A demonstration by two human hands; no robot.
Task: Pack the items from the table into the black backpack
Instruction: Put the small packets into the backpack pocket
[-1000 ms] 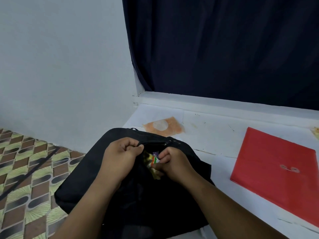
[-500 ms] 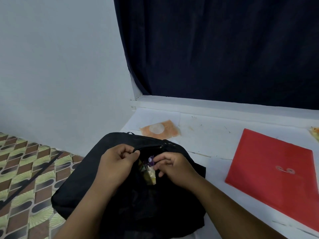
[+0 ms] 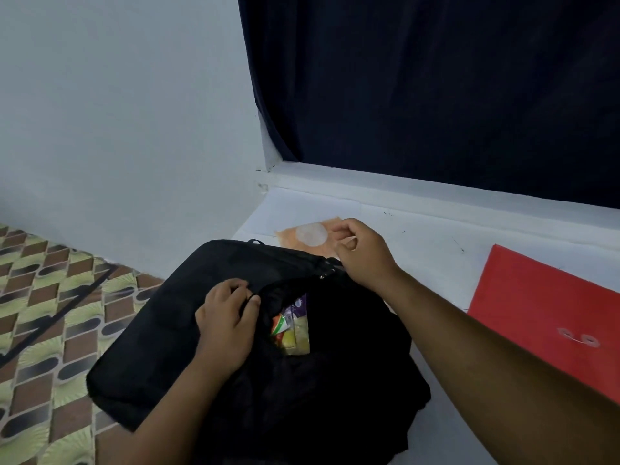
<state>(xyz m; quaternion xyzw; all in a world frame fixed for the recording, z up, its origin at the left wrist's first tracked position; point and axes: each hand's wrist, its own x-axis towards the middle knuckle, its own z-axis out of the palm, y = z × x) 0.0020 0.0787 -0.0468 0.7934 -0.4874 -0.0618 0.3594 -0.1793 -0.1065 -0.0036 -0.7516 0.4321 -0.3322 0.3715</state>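
**Reaching past the backpack for the orange packet**

Holding the soft black fabric backpack point(image 3: 208, 330) open at the near left corner of the white table point(image 3: 419, 236), your left hand point(image 3: 228, 327) pinches the near lip of the zip opening, fingers curled over the fabric. Inside the mouth you can see a few colourful snack sachets point(image 3: 293, 325), orange, purple and yellow; how many lie there, and how deep, the dark interior hides.

Your right hand point(image 3: 364, 255) is past the far rim of the bag, over the flat orange plastic packet with a pale round disc point(image 3: 310, 234). Its fingers are loosely curled just over the packet's right edge; whether they already touch or pinch it you cannot tell, as the knuckles cover the contact. The packet lies flat just behind the backpack, its long side running left to right, so it sits directly left of and under your right fingertips, and the right hand is plainly the nearer one.

Well apart to the right lies the flat red string-tie document envelope point(image 3: 550, 310), cut off by the frame edge and partly crossed by your right forearm.
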